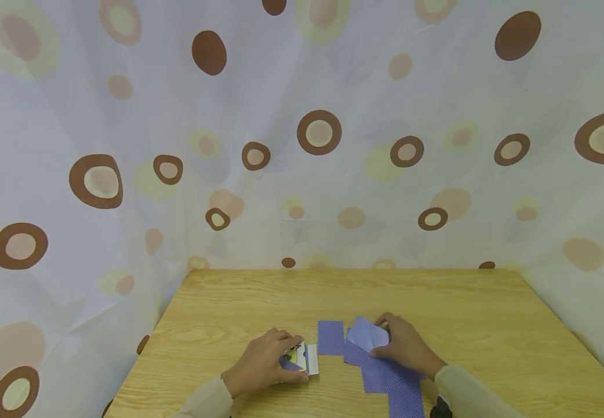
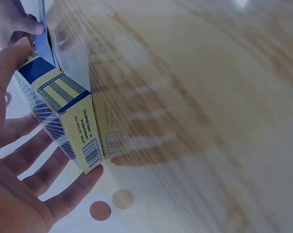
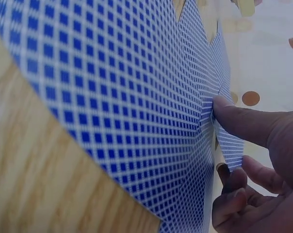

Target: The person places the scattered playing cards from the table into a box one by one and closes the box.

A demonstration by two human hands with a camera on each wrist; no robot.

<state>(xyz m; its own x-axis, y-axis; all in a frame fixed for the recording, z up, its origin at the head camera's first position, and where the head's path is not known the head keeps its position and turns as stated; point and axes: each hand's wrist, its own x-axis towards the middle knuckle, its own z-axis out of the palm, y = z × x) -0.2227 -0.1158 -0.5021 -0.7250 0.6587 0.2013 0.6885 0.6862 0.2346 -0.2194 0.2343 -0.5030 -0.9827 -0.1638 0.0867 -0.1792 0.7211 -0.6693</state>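
My left hand (image 1: 265, 361) grips a small playing card box (image 2: 81, 131) on the table, thumb on one edge and fingers along the other. The box is cream and blue with a barcode on one end, and a white flap (image 1: 313, 360) stands out on its right side in the head view. My right hand (image 1: 408, 347) pinches a few blue-backed playing cards (image 1: 366, 335) between thumb and fingers. Beneath and nearer to me lie more playing cards (image 3: 112, 97), overlapping in a stepped row, blue checked backs up. One card (image 1: 330, 338) lies between the hands, slightly farther back.
The wooden table (image 1: 260, 296) reaches back to a white curtain (image 1: 354, 244) with brown and yellow spots, which also hangs along both sides. A small black object (image 1: 441, 408) sits by the right sleeve at the near edge.
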